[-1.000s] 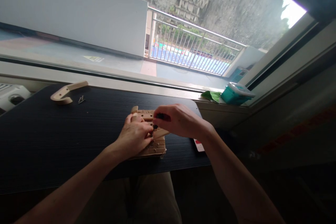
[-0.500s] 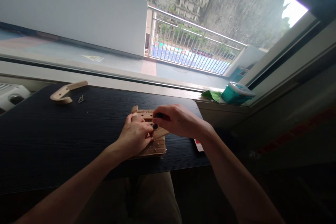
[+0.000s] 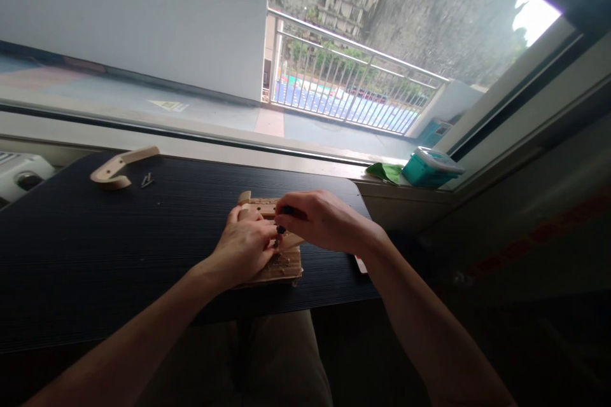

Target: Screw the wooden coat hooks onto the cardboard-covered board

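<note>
My right hand (image 3: 322, 219) is closed around the black handle of a screwdriver (image 3: 280, 229), whose shaft points down at a pale wooden piece (image 3: 291, 241). With its fingers bent over the wood, my left hand (image 3: 243, 243) presses the piece down, fingertips close to the screwdriver's tip. Under the wood lies a rough-edged slab of cardboard (image 3: 281, 275), with small crumbs on it. Dark holes show in the wood's far strip. My fingers hide the exact point where the tip meets the wood.
A curved wooden piece (image 3: 112, 172) and several screws (image 3: 147, 180) lie at the far left of the black table (image 3: 119, 248). On the window sill are a green cloth (image 3: 384, 172) and a teal box (image 3: 432, 167). A white device (image 3: 23, 175) stands at the left edge.
My right hand and the screwdriver have shifted very slightly left. My left hand stays on the wood in nearly the same place.
</note>
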Demonstrator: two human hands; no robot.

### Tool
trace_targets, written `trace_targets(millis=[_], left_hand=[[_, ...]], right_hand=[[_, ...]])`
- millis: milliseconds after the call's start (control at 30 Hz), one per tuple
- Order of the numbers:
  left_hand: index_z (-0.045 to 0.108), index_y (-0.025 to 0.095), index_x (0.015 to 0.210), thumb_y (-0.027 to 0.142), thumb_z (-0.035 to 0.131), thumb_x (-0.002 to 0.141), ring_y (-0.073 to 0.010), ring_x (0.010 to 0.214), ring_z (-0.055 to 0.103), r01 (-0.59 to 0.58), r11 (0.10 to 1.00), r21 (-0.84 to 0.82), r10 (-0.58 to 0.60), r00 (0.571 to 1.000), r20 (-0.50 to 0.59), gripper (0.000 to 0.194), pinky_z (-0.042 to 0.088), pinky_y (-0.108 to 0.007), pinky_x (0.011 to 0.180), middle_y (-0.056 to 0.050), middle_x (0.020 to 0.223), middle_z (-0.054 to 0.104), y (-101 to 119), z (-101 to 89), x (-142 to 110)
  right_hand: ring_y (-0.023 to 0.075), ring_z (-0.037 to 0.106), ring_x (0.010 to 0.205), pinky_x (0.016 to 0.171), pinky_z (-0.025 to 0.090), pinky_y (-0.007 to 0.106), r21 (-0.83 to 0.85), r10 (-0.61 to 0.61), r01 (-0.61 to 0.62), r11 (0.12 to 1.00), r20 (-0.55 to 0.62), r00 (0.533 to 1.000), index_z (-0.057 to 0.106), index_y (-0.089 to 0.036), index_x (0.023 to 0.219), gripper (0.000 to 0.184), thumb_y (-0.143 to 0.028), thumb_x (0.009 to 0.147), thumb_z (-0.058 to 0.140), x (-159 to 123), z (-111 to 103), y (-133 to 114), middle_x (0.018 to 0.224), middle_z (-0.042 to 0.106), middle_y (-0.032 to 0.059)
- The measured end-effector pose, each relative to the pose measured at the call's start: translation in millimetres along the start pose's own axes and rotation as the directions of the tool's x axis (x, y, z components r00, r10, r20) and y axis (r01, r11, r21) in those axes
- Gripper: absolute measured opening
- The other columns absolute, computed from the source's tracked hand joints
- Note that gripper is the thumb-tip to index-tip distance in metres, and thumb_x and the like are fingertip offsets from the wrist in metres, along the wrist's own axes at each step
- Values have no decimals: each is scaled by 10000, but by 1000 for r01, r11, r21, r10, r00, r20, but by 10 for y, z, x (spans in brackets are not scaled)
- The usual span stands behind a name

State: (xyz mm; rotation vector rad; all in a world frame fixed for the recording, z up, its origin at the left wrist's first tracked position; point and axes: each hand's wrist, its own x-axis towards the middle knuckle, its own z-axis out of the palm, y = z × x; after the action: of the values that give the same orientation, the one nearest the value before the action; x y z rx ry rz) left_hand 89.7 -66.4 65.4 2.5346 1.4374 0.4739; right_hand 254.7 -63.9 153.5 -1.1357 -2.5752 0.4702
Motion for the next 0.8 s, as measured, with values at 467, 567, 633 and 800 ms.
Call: trace_targets(millis=[467,567,633,800], left_hand=[[677,235,641,339,536,764,-337,1056,472,-55,998,13,56,998,-41,214,256,-565,968,-73,926,694,-51,49,-10],[680,238,665,322,542,764,-321,1054,486,-54,999,1,54,998,-19,189,243,-558,984,-67,890,693,-48,34,-15],[682,238,681,311,540,771,-311,1063,486,-53,999,3,53,999,-2,183,238,-551,989,-62,887,693,-33,12,-17],[689,246,702,293,535,780,-300,1074,477,-43,999,8,43,999,25,179,249,-530,977,-48,889,696,-3,-23,-12]], right_hand=[[90,476,641,579,267,210,-60,42,-41,997,31,999,619,-194,869,184,-274,884,454,-1,29,-69,752,615,-10],[92,468,632,573,262,215,-75,35,-31,997,60,998,623,-192,884,199,-271,886,440,14,-21,-76,754,616,-5],[95,452,611,564,258,221,-100,31,-21,995,100,995,625,-191,905,203,-270,876,441,41,-77,-76,738,612,-3],[99,438,603,555,258,228,-168,-17,60,984,247,969,636,-186,884,165,-203,788,502,157,-204,-85,719,612,0]])
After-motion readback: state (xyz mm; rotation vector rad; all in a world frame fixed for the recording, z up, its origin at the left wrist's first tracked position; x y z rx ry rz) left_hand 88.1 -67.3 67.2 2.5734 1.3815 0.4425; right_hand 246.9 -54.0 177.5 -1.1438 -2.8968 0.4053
